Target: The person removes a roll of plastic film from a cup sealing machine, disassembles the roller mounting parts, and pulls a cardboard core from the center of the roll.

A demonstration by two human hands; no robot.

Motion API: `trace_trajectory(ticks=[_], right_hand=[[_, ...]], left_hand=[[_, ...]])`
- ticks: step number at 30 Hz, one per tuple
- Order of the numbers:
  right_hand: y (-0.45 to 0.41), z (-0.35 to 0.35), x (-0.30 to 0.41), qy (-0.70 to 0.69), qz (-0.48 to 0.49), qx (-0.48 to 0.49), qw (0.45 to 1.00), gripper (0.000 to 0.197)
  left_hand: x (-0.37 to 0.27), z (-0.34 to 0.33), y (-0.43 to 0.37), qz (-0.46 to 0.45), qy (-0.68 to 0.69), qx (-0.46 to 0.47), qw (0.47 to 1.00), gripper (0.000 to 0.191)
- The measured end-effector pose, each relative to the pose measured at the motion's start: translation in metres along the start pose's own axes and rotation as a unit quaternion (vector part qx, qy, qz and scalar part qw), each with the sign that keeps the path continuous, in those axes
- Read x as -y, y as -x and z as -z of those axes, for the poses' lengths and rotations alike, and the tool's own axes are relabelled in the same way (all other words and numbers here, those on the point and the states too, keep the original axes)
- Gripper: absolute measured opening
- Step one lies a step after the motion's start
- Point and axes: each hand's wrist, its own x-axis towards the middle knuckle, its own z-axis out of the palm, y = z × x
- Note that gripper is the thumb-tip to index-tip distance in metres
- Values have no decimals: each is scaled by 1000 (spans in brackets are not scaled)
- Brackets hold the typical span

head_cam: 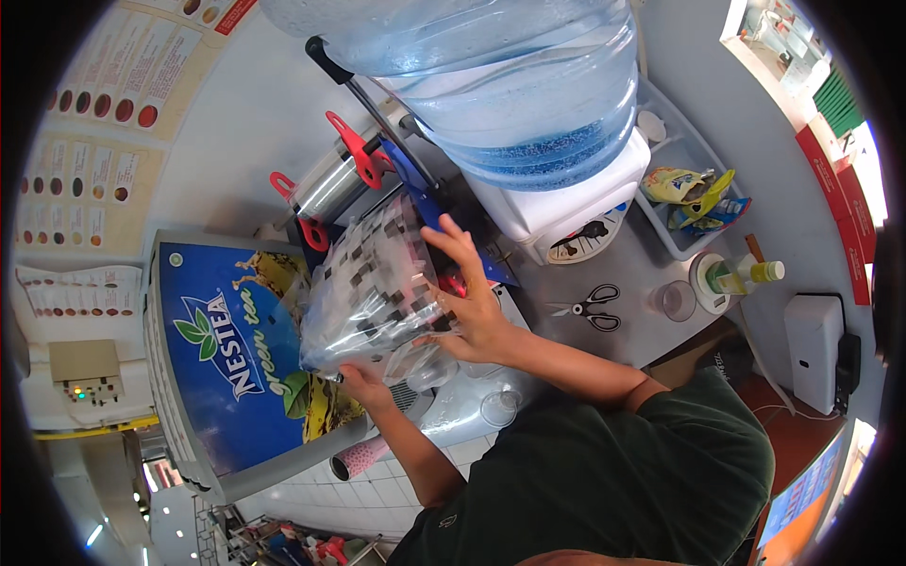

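A clear plastic package with a black-and-grey checkered pattern is tilted in front of the blue drink machine. My left hand grips its lower edge, thumb on the film. At the package's near end is my right hand, with the thumb and lower fingers at the loose film and the upper fingers spread out. What the package contains is hard to make out through the glare. Clear plastic cups show just below it. Behind the package stands a cup sealing machine with a film roll and red holders.
A large water bottle sits on a white dispenser. Scissors, a clear cup and a green-labelled bottle on a small scale are on the metal counter. A plastic bin holds several packets. The Nestea machine borders the left.
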Motion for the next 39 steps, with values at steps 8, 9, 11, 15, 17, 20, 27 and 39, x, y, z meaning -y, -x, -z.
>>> trace_trajectory(ticks=[8, 9, 11, 15, 17, 20, 27, 39], right_hand=[[7, 22, -10, -109, -124, -119, 979, 33], [10, 20, -21, -93, -149, -125, 976, 29], [12, 20, -34, -75, -176, -130, 973, 25], [6, 23, -29, -211, -247, -109, 940, 18], [0, 18, -23, -254, -271, -133, 919, 15], [-2, 16, -24, -287, -330, -137, 888, 13], [-29, 33, -23, 8, -154, -75, 985, 19], [-41, 42, -13, 135, -93, -43, 986, 25]], left_hand=[[-9, -4, 5, 22, 20, -10, 1000, 75], [-10, -8, 3, 20, 25, -1, 999, 75], [-3, -3, 1, 10, 22, 6, 1000, 75], [13, 12, -1, 33, 115, 33, 992, 63], [13, 13, -3, 29, 122, 64, 990, 62], [0, -6, -2, 26, 122, 66, 990, 60], [-4, -22, -3, 21, 146, 12, 989, 51], [-9, -32, -2, 13, 40, 14, 999, 62]])
